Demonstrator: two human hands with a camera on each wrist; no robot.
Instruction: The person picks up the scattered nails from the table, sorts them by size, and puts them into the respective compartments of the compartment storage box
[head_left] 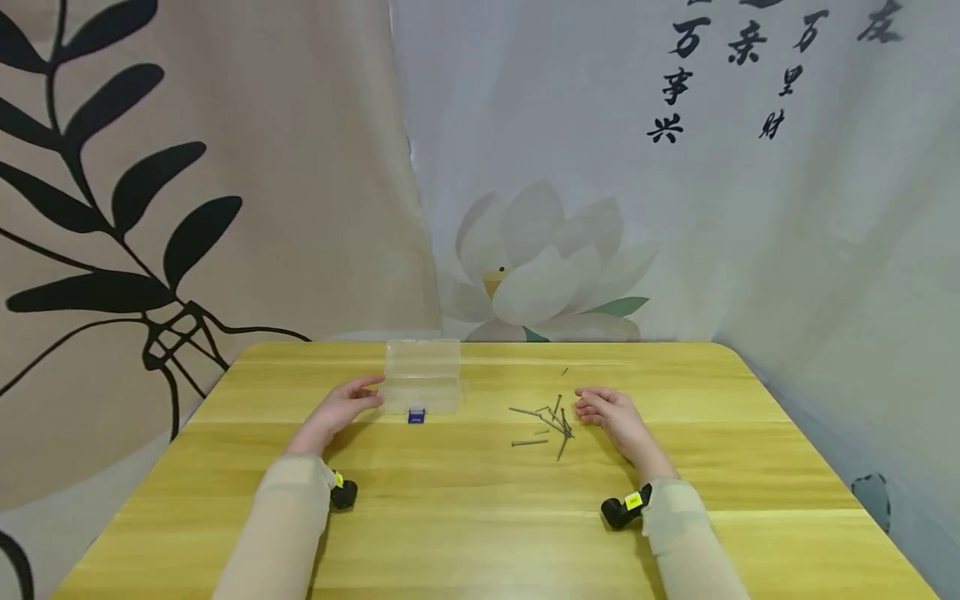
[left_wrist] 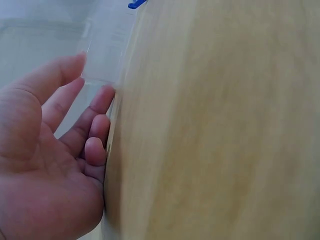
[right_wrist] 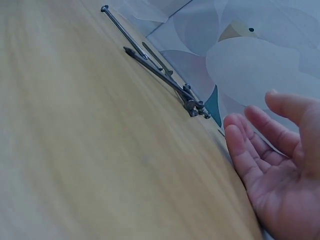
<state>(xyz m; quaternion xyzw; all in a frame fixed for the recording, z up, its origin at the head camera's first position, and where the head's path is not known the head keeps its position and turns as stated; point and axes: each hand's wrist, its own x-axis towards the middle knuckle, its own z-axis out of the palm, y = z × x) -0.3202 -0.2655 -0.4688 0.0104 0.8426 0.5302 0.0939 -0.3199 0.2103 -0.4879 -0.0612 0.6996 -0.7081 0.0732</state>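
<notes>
2 arms reach forward and slant inward, well apart. The left grip (head_left: pixel 345 411) turns its palm inward, the left thumb (left_wrist: pixel 65 71) stretched out above the fingers, the lower 2 of them more bent. Just behind it, the left sleeve (head_left: pixel 279 517) begins. The right grip (head_left: pixel 611 419) also faces inward, its thumb (right_wrist: pixel 290 106) extended above loosely bent fingers, the right sleeve (head_left: pixel 693 537) covering the forearm behind it

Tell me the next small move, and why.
Probably the right hand should pinch one of the nails: it holds nothing and is close beside them, while the left hand is at the clear box, where no nails show.
</notes>
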